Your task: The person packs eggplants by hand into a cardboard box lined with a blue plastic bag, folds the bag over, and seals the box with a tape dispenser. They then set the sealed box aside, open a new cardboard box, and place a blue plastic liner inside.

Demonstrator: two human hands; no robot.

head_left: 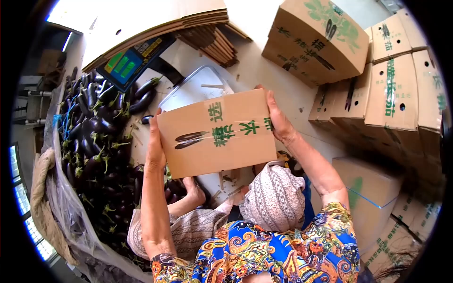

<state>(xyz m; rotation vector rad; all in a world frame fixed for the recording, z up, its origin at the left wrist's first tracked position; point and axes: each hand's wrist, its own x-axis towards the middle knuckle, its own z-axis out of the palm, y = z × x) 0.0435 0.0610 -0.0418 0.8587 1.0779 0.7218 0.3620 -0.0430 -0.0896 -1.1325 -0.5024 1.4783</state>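
Observation:
Both my hands hold a cardboard box (198, 160) printed with green characters and a picture of dark eggplants. My left hand (155, 144) presses against its left end, and my right hand (280, 120) grips the right end, with some fingers hidden behind it. The box is raised in front of me, above my knees, slightly tilted. Just beyond it is the metal platform of a scale (188, 89), partly covered by the box. The scale's display (125, 66) shows lit green digits.
A large heap of eggplants (94, 127) lies to my left on plastic sheeting (71, 207). Flattened cardboard (160, 16) is stacked at the back. Printed boxes stand to the right, including one box (306, 47) at the back and a stacked box (391, 89).

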